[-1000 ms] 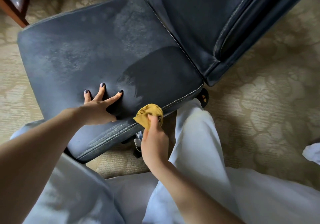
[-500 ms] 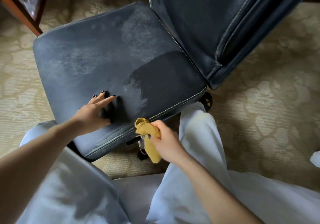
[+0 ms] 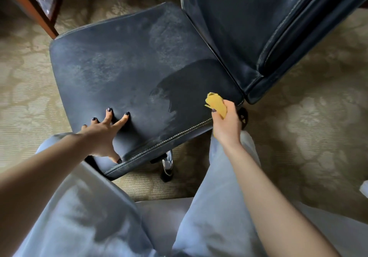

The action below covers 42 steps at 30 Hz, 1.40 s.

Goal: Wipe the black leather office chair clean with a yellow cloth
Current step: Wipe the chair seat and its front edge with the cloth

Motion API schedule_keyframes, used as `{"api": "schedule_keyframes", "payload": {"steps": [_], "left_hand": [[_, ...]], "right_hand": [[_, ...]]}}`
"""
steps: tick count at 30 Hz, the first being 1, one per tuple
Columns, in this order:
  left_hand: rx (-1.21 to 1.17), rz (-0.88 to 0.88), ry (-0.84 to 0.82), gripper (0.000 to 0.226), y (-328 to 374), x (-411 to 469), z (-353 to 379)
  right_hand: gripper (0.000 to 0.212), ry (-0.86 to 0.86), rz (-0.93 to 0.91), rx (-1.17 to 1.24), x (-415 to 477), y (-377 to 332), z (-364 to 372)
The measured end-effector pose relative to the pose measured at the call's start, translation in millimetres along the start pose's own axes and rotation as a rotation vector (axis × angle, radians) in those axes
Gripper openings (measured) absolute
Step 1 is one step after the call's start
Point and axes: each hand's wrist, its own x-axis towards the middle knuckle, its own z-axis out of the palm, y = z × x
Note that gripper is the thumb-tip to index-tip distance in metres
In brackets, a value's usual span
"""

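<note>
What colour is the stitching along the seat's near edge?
Pale cream stitching, light against the dark seat. The head view, the only one, shows it clearly.

Office chair seat (image 3: pixel 119 71): black leather, greyed with pale dust, one darker clean patch, light contrast stitching along edge.
Cloth (image 3: pixel 216 103): mustard yellow, plain.
Carpet (image 3: pixel 308 117): beige, tonal floral damask.
Trousers (image 3: pixel 215 207): pale blue-grey.
Fingernails (image 3: pixel 109 109): dark navy polish.
Furniture leg (image 3: pixel 38 16): reddish-brown wood.

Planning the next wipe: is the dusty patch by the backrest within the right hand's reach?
Probably yes: the right hand holds the cloth by the seat, nothing lies between it and the dusty patch; the left hand rests aside.
</note>
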Motion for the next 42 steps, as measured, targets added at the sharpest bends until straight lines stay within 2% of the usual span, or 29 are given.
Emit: {"api": "schedule_keyframes", "payload": {"steps": [2, 5, 10, 14, 19, 23, 34, 38, 42], "left_hand": [[0.012, 0.005, -0.021, 0.137, 0.1, -0.2, -2.1], [0.054, 0.003, -0.041, 0.139, 2.4, -1.8, -3.9], [0.074, 0.011, -0.071, 0.141, 4.4, -1.0, -9.2], [0.044, 0.019, -0.074, 0.139, 3.0, 0.7, -7.6], [-0.009, 0.022, -0.084, 0.136, 3.4, 1.5, -7.0], [-0.027, 0.023, -0.079, 0.132, 3.6, 0.5, -4.7], [-0.101, 0.009, -0.122, 0.12, 3.2, -1.2, -8.3], [-0.113, 0.006, -0.122, 0.115, 3.6, -2.3, -8.8], [-0.161, 0.001, -0.134, 0.11, 2.9, -0.8, -6.1]], "right_hand": [[0.039, -0.056, -0.073, -0.155, -7.9, 0.0, 29.1], [0.036, -0.045, -0.224, -0.382, -26.7, -4.1, 61.6], [0.039, -0.147, -0.564, -0.505, -57.8, 0.0, 84.6], [0.054, -0.314, -0.706, -0.626, -66.5, 10.4, 85.7], [0.052, -0.314, -0.837, -0.799, -49.4, 13.3, 78.5], [0.047, -0.353, -0.837, -0.802, -26.7, -1.1, 82.8], [0.043, -0.415, -0.694, -0.882, 51.8, -39.5, 83.8], [0.041, -0.396, -0.538, -0.868, 75.8, -49.5, 78.8], [0.041, -0.297, -0.312, -0.82, 85.2, -58.5, 82.9]]}}
